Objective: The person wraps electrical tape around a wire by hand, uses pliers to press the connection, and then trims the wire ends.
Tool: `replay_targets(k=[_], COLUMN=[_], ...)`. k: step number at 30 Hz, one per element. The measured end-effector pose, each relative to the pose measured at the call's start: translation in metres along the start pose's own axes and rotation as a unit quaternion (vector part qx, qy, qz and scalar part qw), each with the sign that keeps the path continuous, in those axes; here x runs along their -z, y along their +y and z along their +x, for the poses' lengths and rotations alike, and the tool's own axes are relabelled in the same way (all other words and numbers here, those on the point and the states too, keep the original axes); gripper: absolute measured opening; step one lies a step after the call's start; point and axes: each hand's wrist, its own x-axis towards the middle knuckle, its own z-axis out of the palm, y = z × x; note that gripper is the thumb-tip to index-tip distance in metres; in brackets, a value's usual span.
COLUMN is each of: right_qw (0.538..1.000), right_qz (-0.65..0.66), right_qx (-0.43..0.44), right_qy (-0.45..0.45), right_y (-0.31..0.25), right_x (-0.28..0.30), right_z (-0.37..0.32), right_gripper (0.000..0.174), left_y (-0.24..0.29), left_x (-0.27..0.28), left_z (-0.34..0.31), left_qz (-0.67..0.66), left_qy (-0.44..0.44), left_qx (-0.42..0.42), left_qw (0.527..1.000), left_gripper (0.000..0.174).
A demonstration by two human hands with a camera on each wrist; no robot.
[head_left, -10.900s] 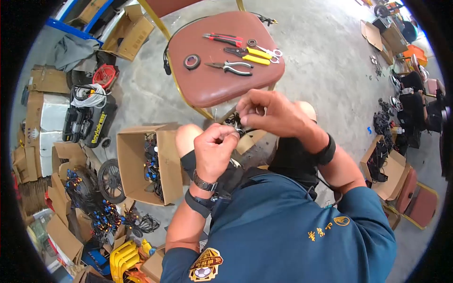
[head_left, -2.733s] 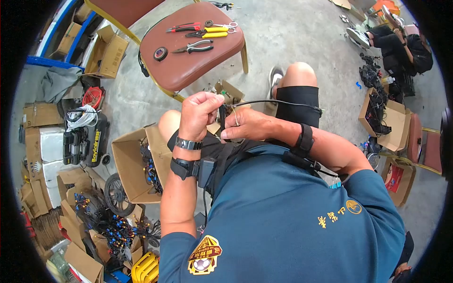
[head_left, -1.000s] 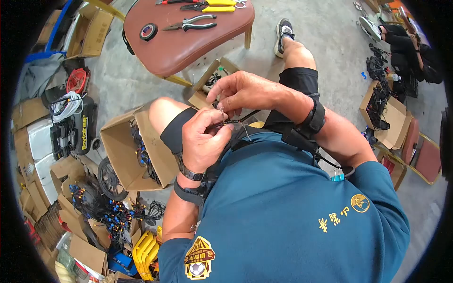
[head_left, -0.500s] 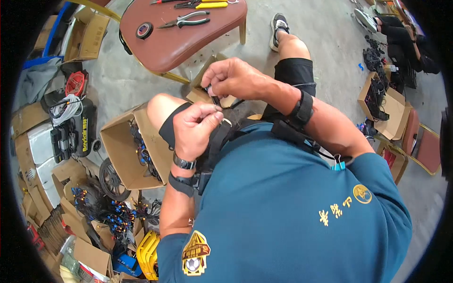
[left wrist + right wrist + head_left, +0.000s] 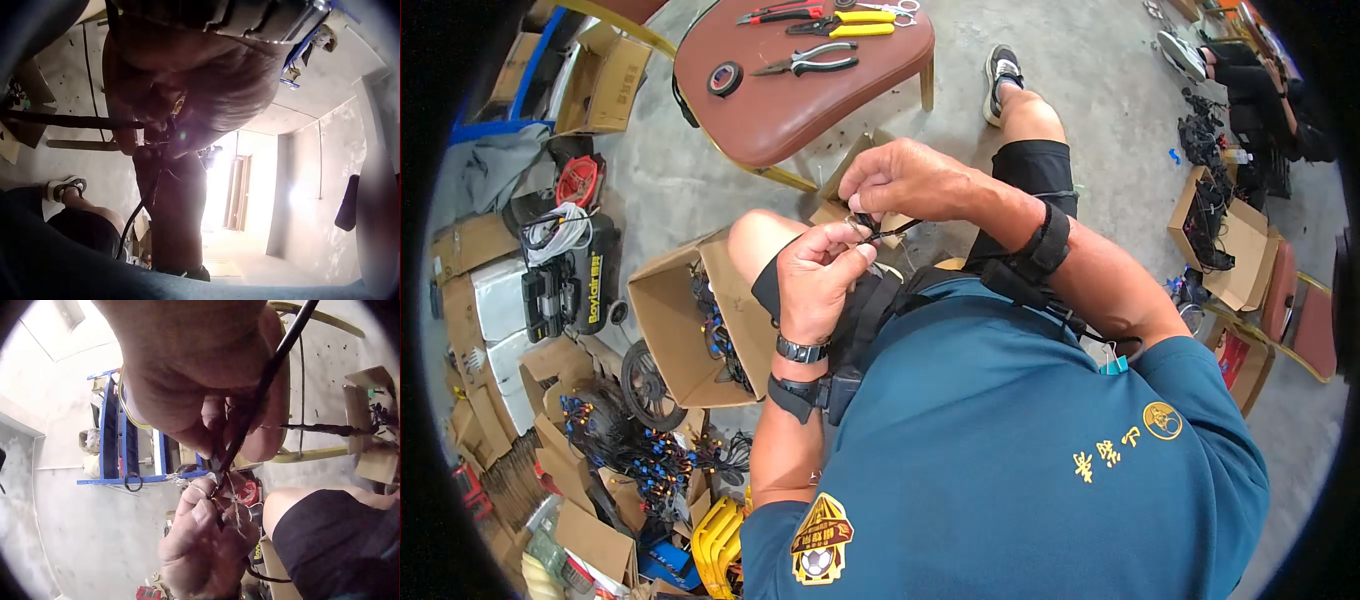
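Note:
My left hand (image 5: 815, 280), with a metal watch at its wrist, pinches a black cable (image 5: 275, 365) between thumb and forefinger. Just above it, the right hand (image 5: 912, 183) also pinches the cable, its fingers bent down toward the left fingertips. Thin bare wire strands (image 5: 236, 509) stick out where the hands meet in the right wrist view. A dark section of cable (image 5: 892, 233) leads off to the right beneath the right hand. Fingers partly hide the joint between the hands.
Ahead, a brown chair seat (image 5: 800, 110) bears black tape (image 5: 725, 78), pliers (image 5: 810, 62), a yellow-handled wire stripper (image 5: 850, 25), a red cutter and scissors. A cardboard box (image 5: 665, 330) of cables stands left. Another person sits at the far right.
Over the last seconds the right hand has gone from below the left hand to above it. The black piece that stood upright between them half a second ago now slants rightward.

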Motion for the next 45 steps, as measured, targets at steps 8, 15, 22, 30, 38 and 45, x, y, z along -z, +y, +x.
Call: replay_targets(k=[8,15,22,30,38,45], right_qw=[0.992,0.999,0.988,0.987,0.984,0.985], right_qz=[0.053,-0.021,-0.137,-0.133,-0.157,-0.139], right_qx=[-0.114,0.020,0.063,0.081,0.071,0.097], right_qy=[-0.010,-0.022,-0.035,-0.032,-0.034,-0.035], right_y=[-0.009,0.005,0.002,0.008,0.000,0.004], right_x=[0.017,0.030,0.019,0.019,0.017,0.018], right_z=[-0.019,-0.032,-0.052,-0.047,-0.050,-0.049], right_gripper=[0.034,0.026,0.020,0.015,0.015,0.016], left_y=[-0.003,-0.004,-0.004,-0.001,0.011,0.006], left_x=[0.005,0.006,0.007,-0.001,-0.007,-0.010], left_z=[0.003,0.009,0.009,0.007,0.013,0.013], left_qz=[-0.021,-0.052,-0.023,-0.005,0.001,-0.047], left_qy=[-0.021,-0.029,-0.007,0.029,-0.001,0.042], left_qx=[0.023,0.020,-0.004,-0.021,0.014,-0.009], left_qw=[0.999,0.998,1.000,0.999,1.000,0.998], left_gripper=[0.017,0.025,0.026,0.041,0.052,0.053])
